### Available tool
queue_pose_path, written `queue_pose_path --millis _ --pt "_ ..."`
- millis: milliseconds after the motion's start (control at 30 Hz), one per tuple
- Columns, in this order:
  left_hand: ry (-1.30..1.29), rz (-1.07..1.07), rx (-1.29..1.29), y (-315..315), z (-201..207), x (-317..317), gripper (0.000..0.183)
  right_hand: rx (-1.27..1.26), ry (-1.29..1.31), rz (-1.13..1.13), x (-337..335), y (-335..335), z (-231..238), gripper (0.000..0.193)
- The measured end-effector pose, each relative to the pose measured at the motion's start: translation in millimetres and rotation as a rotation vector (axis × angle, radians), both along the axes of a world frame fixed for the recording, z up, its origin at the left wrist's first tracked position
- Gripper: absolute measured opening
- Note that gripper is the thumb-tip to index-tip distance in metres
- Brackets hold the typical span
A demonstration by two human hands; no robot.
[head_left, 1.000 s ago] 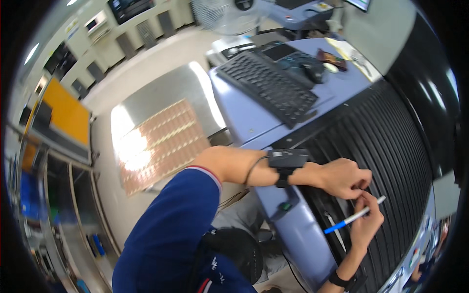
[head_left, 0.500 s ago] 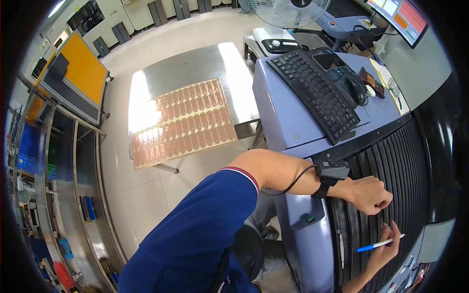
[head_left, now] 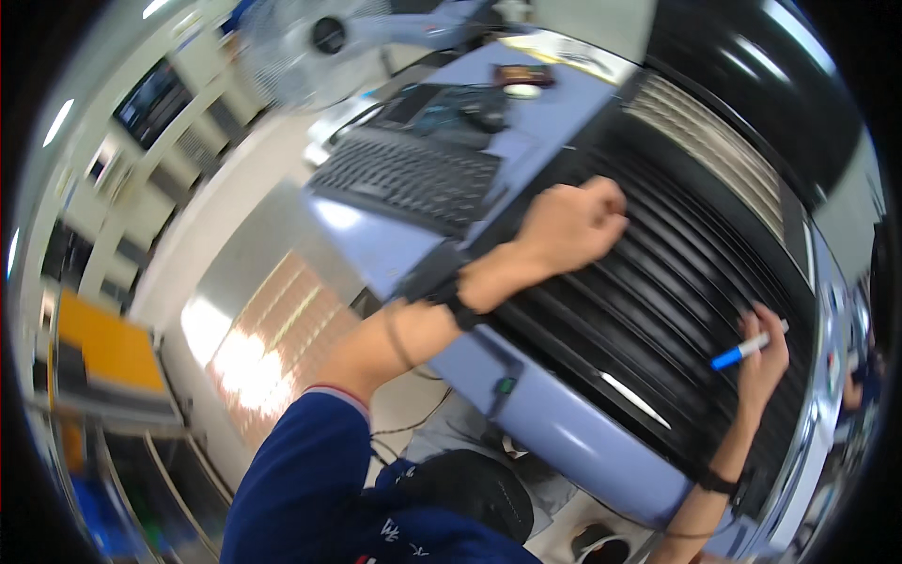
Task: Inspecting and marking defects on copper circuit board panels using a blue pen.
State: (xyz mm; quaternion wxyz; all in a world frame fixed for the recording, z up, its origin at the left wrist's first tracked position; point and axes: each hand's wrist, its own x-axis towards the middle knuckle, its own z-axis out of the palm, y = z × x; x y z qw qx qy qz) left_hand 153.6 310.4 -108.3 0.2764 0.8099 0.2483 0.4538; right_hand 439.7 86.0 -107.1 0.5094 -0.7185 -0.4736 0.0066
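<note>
My left hand (head_left: 573, 226) is closed, its fingers curled, over the black ribbed cover (head_left: 648, 282) of the machine. What its palm may hold is hidden, and motion blurs it. A dark device strapped at my left wrist (head_left: 437, 273) trails a cable. Farther right, my right hand (head_left: 766, 362) is closed around a blue-and-white marker (head_left: 738, 353), with its blue end pointing left above the same cover. A slim white pen-like thing (head_left: 636, 399) lies near the cover's front edge.
A keyboard (head_left: 404, 174) and a mouse (head_left: 484, 108) sit on the blue-grey machine top. Left of it, a metal table (head_left: 244, 226) carries a patterned copper-coloured panel (head_left: 282, 338). A fan (head_left: 324, 38) stands behind. A light ribbed strip (head_left: 709, 141) shows beyond the dark cover.
The view has swung right, so the machine fills more of it. Both hands stay over the ribbed cover, now farther apart. The marker remains in my right hand. The light strip has come into view.
</note>
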Motion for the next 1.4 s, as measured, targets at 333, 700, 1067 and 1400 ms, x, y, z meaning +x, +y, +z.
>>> queue_pose_path --millis 333,700,1067,1400 --pt "0.453 0.230 0.190 -2.3 -2.4 -7.2 0.052 -0.059 -0.113 -0.045 -22.8 -4.4 11.8 0.018" --pt "0.118 0.102 -0.224 11.3 10.8 -11.8 0.045 -0.267 -0.183 0.157 -24.3 3.9 10.6 0.065" --pt "-0.433 -0.337 -0.401 -80.9 15.9 -43.8 0.067 -0.140 -0.381 -0.015 -155.9 -32.1 39.8 0.052" --pt "-0.269 0.045 -0.249 -106.7 -66.7 -213.9 0.071 0.307 0.592 0.109 -128.2 -142.3 -11.2 0.043"
